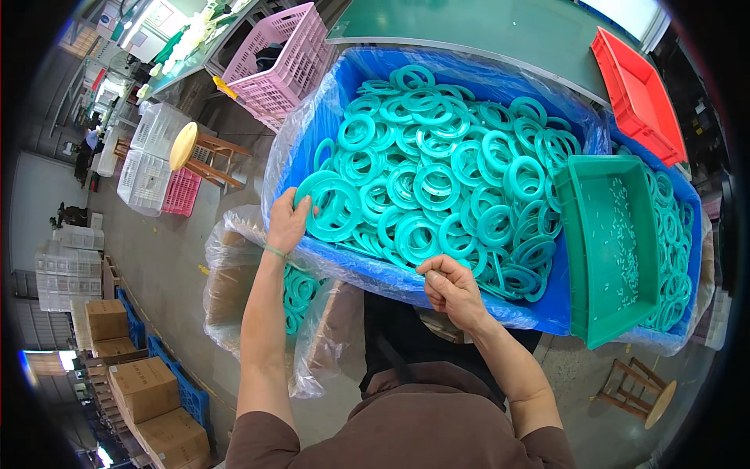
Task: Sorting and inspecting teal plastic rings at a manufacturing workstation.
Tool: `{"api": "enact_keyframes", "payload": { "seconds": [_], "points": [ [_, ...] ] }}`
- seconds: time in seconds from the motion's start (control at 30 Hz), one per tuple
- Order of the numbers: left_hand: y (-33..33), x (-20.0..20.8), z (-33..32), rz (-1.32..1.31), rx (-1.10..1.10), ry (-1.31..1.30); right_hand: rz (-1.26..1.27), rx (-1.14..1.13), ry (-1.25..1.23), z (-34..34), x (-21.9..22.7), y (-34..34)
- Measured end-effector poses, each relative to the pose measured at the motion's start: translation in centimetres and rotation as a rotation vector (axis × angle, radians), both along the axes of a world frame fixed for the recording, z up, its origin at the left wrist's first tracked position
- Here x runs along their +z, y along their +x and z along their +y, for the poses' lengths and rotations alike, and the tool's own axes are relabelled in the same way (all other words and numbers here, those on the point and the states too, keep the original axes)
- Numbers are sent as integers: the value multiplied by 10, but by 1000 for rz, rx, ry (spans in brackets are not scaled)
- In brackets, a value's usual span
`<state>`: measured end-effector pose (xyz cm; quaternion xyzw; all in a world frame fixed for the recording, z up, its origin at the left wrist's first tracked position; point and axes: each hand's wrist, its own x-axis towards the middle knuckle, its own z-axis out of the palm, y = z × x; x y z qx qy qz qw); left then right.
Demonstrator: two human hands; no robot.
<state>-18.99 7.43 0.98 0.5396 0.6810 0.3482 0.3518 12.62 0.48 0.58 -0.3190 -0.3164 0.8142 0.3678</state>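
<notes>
In the head view, the left hand (289, 220) has its grip closed on the edge of a teal ring (311, 181) at the near-left side of a plastic-lined blue bin (469, 69) heaped with similar rings. The right hand (455, 293) is curled closed by the near rim, and whether it pinches anything small I cannot tell. Beyond the bin stands a green counter (469, 25); a green tray (579, 258) of small pale pieces sits at its right.

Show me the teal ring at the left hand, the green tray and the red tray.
Teal ring (307, 184) at the left hand (287, 223), head view: upper-left rim.
Green tray (578, 258), head view: left side wall.
Red tray (645, 92), head view: bare floor.
</notes>
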Motion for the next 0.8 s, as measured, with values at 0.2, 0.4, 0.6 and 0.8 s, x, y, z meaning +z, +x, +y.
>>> {"api": "enact_keyframes", "payload": {
  "seconds": [0.2, 0.4, 0.6, 0.8],
  "points": [
    [72, 52, -57, -611, 47, -62, -74, -76, 69, -1, 11, 0],
    [109, 52, -88, -647, -75, -188, -375, -114, 532, 5, 21, 3],
    [128, 45, -96, -859, -3, -185, -667, 97, 690, -6, 32, 6],
    [130, 39, -109, -922, 120, -92, -15, -3, 178, -16, 33, 8]
  ]
}}
